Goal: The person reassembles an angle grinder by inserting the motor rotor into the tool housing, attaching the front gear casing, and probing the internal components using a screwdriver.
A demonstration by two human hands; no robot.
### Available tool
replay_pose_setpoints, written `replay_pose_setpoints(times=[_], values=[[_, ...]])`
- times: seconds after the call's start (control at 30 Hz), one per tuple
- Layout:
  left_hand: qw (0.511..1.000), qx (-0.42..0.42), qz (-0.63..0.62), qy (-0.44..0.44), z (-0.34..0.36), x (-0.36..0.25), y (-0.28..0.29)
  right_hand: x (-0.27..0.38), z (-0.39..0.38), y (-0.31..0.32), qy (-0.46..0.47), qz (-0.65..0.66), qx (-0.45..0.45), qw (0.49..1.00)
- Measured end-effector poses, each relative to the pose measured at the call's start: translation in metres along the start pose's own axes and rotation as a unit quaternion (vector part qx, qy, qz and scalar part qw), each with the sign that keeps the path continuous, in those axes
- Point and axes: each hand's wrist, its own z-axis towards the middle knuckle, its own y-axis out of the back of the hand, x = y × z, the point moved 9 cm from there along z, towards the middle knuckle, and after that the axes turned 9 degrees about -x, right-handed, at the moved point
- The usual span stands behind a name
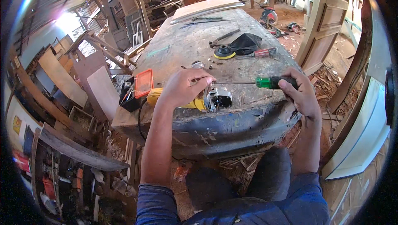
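Note:
My right hand (302, 92) is wrapped round the green and black handle of a screwdriver (265, 82), which lies level with its shaft pointing left. At the shaft's tip, my left hand (186, 87) is closed in a pinch of thumb and forefinger. Whatever sits between those fingertips is too small to make out. Below the left hand a yellow angle grinder (199, 104) rests on the workbench (174, 129), its bare metal head (221, 100) near the front edge. My left hand and wrist hide part of its body.
Left of the grinder is a black box with an orange lid (144, 83). Farther back lie a yellow-rimmed black disc pad (224, 52), a black cloth bag (246, 42), a red-handled screwdriver (265, 52) and a hammer (224, 37). A panelled wooden door (325, 22) stands at right.

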Motion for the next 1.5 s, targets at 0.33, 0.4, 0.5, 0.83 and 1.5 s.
replay_pose_setpoints(times=[0.33, 0.4, 0.5, 0.83, 1.5], values=[[0.993, 0.031, -0.048, 0.107, -0.003, 0.018, -0.009, 0.008, -0.001, -0.001, 0.082, 0.026, -0.086, 0.993], [0.997, 0.002, -0.042, 0.057, -0.003, 0.014, -0.003, 0.02, -0.007, -0.002, 0.127, 0.004, -0.075, 0.989], [0.997, 0.011, -0.044, 0.066, -0.003, 0.011, -0.004, 0.018, -0.005, -0.001, 0.107, -0.056, -0.016, 0.993], [0.996, -0.005, -0.084, 0.005, -0.003, 0.011, 0.003, 0.04, 0.002, -0.012, 0.207, -0.158, 0.041, 0.965], [0.999, 0.0, -0.006, 0.035, -0.005, 0.0, 0.002, 0.063, -0.017, -0.034, 0.122, -0.188, 0.099, 0.97]])
